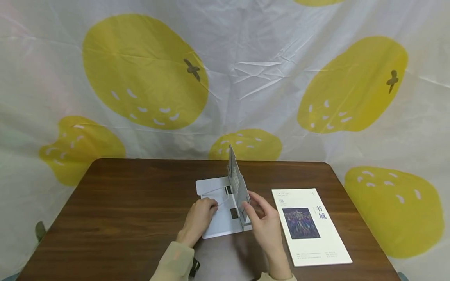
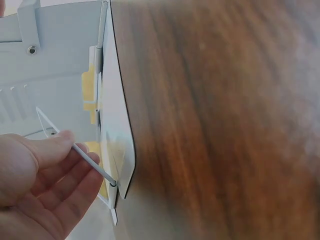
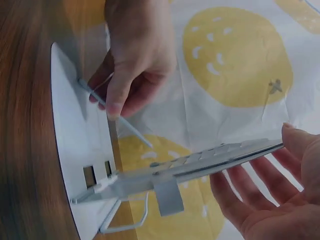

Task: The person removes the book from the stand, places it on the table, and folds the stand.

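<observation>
Left hand (image 1: 200,214): positioned between six and seven o'clock, back uppermost, fingers directed between one and two o'clock; thumb and fingers pinching. Right hand (image 1: 265,224): positioned at five o'clock, directed toward eleven; thumb opposed to fingers, gripping. Left sleeve (image 1: 174,261) pale, ending short of the wrist (image 1: 185,238).

Brown table (image 1: 133,207), wood-grained and rounded at both far corners. Bears a white book (image 1: 311,227) at right, lying flat and slightly askew. Shows on its front a dark picture (image 1: 301,223), an "08" (image 1: 281,201), two large characters (image 1: 321,212) and small print (image 1: 309,255). Behind, pale cloth (image 1: 246,43), creased and patterned with big yellow fruits (image 1: 145,72) flecked white, two with dark stem marks (image 1: 192,69).
</observation>
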Motion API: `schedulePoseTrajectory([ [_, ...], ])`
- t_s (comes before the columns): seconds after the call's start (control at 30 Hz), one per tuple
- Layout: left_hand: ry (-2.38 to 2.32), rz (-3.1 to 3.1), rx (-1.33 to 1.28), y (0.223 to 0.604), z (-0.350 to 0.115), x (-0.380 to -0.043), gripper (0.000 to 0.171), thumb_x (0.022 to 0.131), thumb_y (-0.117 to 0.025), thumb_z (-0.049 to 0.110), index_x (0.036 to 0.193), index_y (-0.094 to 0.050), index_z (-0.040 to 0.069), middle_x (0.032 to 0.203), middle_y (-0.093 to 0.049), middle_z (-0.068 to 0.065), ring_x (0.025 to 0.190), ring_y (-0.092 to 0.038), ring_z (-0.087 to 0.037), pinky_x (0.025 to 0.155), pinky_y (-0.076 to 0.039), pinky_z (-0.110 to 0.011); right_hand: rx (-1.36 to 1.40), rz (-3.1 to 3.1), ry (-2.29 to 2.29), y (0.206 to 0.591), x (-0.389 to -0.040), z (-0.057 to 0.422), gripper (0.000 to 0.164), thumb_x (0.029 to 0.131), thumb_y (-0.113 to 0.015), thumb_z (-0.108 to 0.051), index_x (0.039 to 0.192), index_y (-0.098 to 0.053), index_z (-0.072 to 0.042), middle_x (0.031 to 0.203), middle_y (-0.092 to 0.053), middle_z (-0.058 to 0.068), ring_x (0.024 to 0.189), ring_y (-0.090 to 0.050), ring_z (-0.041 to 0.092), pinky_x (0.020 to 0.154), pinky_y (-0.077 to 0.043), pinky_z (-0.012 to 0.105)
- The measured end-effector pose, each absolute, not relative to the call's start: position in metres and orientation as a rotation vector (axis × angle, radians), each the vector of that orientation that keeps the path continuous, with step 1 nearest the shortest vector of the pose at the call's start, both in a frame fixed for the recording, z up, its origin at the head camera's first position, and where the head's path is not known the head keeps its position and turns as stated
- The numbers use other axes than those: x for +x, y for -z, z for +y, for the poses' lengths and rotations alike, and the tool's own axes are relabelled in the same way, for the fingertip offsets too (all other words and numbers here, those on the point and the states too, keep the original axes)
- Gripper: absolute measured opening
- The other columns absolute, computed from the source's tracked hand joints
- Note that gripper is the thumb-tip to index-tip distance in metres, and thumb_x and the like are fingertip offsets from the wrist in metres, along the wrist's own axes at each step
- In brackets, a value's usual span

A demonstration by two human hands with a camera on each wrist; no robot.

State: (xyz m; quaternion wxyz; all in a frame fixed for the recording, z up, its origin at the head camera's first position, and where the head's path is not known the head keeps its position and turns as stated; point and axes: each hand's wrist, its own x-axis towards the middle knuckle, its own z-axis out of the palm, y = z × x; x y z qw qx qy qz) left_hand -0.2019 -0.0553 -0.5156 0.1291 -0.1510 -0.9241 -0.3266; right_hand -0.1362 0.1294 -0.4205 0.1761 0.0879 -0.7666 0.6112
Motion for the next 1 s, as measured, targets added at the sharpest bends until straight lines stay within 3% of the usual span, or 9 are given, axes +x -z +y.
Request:
schedulePoseTrajectory([
  [0.17,0.946,-2.703,-0.433,0.515,-0.051,-0.203,0.005,0.086,-0.072,0.005,0.085,-0.074,0.009,0.083,-0.070,-0.002,0.078,-0.066,-0.020,0.067,-0.053,-0.037,0.190,-2.137,-1.718,0.423,-0.137,0.141,0.030,0.089,-0.066,0.005,0.118,-0.063,0.010,0.105,-0.069,0.023,0.090,-0.069,0.026,0.073,-0.055,0.023],
  [0.43,0.884,-2.699,-0.440,0.516,-0.047,-0.204,0.004,0.085,-0.072,0.005,0.087,-0.074,0.008,0.084,-0.070,-0.004,0.078,-0.067,-0.021,0.068,-0.053,-0.037,0.133,-2.083,-1.736,0.432,-0.143,0.159,0.031,0.092,-0.063,0.005,0.122,-0.060,0.012,0.105,-0.067,0.026,0.092,-0.066,0.041,0.071,-0.057,0.027],
  [0.77,0.830,-2.755,-0.472,0.515,-0.045,-0.207,0.004,0.086,-0.071,0.004,0.088,-0.074,0.007,0.085,-0.070,-0.005,0.080,-0.067,-0.023,0.069,-0.053,-0.038,0.140,-2.010,-1.773,0.460,-0.157,0.171,0.030,0.093,-0.066,-0.004,0.121,-0.064,0.005,0.106,-0.069,0.021,0.090,-0.069,0.019,0.072,-0.056,0.028],
  [1.0,0.854,-2.782,-0.465,0.519,-0.044,-0.207,0.005,0.086,-0.071,0.004,0.086,-0.075,0.007,0.084,-0.070,-0.005,0.081,-0.067,-0.024,0.071,-0.053,-0.039,0.113,-2.032,-1.762,0.461,-0.156,0.171,0.029,0.093,-0.066,-0.007,0.121,-0.065,0.004,0.105,-0.070,0.018,0.091,-0.069,0.020,0.074,-0.056,0.025],
])
